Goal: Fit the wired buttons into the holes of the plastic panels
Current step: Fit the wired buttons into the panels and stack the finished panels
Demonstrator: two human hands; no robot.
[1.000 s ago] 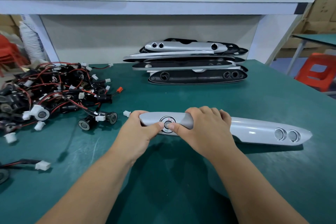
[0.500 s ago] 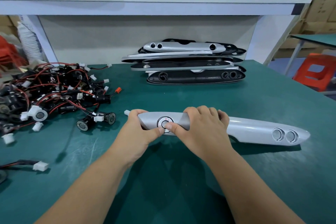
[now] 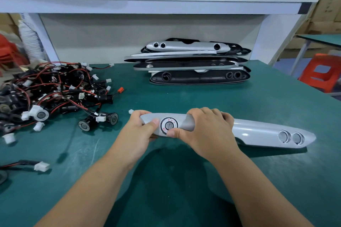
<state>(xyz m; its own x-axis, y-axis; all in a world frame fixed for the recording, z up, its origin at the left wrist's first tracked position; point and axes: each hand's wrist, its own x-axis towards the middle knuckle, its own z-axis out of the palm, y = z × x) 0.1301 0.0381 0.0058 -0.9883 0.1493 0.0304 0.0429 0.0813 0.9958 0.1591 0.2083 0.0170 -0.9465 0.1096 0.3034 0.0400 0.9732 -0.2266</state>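
Thumbs newly apart at panel button's edges.

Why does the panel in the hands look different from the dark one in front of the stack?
The held panel shows its silver face; the dark panel shows its black back. The held panel's holes look filled with buttons; the dark panel's look empty. Both are long, with three holes.

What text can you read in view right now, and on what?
"N…": red letters on the ring of the fitted button in the silver panel, rest hidden under the right hand.
Red marks atop the ring: too small to read.
Blue print on the white sack: blurred.
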